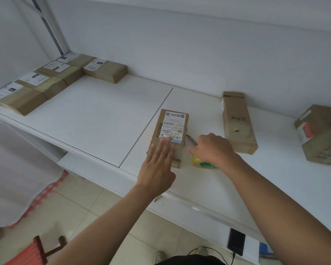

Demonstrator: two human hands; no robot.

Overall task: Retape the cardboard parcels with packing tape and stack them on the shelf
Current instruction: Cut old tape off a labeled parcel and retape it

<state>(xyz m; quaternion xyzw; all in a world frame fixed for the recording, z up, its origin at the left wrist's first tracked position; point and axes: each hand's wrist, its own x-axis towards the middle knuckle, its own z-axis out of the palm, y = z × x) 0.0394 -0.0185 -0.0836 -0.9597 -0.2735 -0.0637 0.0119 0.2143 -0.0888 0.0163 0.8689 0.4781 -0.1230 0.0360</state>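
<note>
Parcels already fill the upper left of the frame: a row of cardboard boxes (pixel 46 81) with white labels sits packed side by side on the white shelf (pixel 96 104), and I judge those finished, though I cannot make out their tape from here. My left hand (pixel 159 169) lies flat and unclenched, fingers (pixel 165 148) pressing the near end of the small labelled parcel (pixel 170 134) at the centre of the frame. My right hand (pixel 214 148) is closed around the packing tape roll (pixel 203 164), yellow with a green printed band, just right of the parcel; a clear glossy strip (pixel 182 150) seems to run from it over the box's near end, so this one looks mid-taping. To the right wait a tall, scuffed brown box (pixel 237 123) with a torn hole in its face, and at the right edge a squat carton (pixel 321 134) with red lettering. Both look still to do. The cardboard is matt and creased; the shelf boards are smooth and hard.
</note>
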